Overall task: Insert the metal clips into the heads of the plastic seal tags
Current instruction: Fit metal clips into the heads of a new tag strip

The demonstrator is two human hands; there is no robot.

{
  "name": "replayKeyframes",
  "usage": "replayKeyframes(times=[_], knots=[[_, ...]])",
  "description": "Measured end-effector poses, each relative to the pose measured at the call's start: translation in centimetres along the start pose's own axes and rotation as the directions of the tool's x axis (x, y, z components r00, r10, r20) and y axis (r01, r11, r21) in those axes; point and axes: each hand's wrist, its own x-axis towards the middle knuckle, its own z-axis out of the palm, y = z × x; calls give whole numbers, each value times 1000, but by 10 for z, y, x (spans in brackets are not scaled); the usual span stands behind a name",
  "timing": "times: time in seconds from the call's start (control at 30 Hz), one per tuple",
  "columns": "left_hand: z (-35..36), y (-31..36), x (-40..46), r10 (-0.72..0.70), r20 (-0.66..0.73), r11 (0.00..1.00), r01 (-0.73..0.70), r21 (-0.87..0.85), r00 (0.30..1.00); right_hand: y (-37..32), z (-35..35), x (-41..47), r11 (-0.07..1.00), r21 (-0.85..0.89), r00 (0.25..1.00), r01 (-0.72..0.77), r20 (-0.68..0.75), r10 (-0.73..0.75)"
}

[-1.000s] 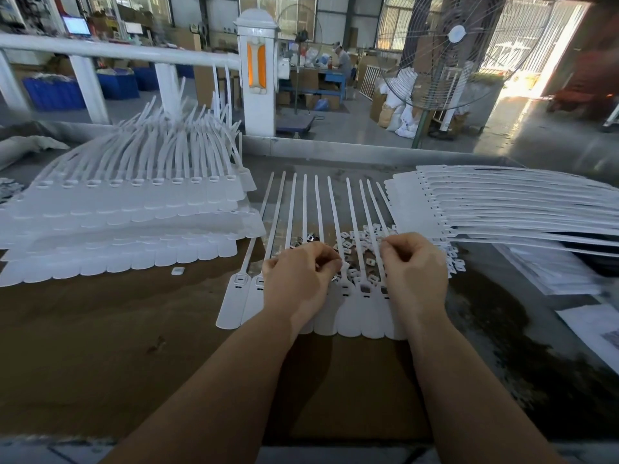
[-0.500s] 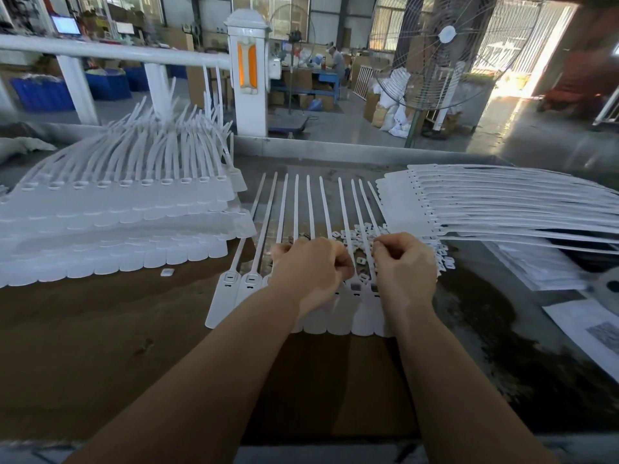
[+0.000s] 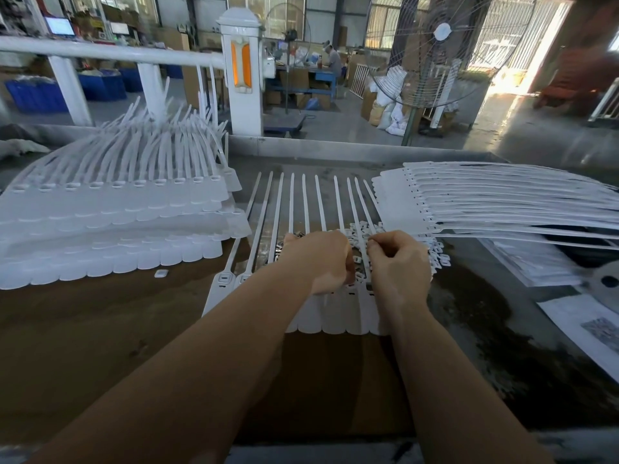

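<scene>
A row of several white plastic seal tags [image 3: 335, 313] lies side by side on the brown table, tails pointing away from me. A heap of small clips [image 3: 365, 229] lies across the tails, just beyond my hands. My left hand [image 3: 321, 259] has its fingers curled down over the tag heads in the middle of the row; what the fingers hold is hidden. My right hand [image 3: 398, 262] sits right beside it, fingers curled, fingertips pinched together over a tag tail; any clip between them is too small to make out.
A big layered stack of seal tags [image 3: 110, 222] fills the left of the table, with one loose small piece [image 3: 161, 273] in front of it. Another stack [image 3: 485, 202] fans out at the right. Papers [image 3: 589, 326] lie at the right edge. A standing fan [image 3: 435, 51] is beyond the table.
Both hands have drawn closer together over the tag heads in the middle of the row. My view has shifted slightly.
</scene>
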Motion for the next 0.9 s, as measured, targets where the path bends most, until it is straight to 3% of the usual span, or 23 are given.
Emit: replayKeyframes(times=[0.4, 0.7, 0.9], knots=[[2, 3, -1, -19, -26, 994, 16, -107, 999, -2, 0, -3, 1000, 19, 1000, -3, 4, 3], [9, -6, -7, -41, -24, 951, 32, -306, 999, -5, -2, -5, 1000, 21, 1000, 7, 0, -7], [12, -18, -15, -48, -195, 874, -54, -483, 980, -5, -2, -5, 992, -122, 998, 33, 58, -26]])
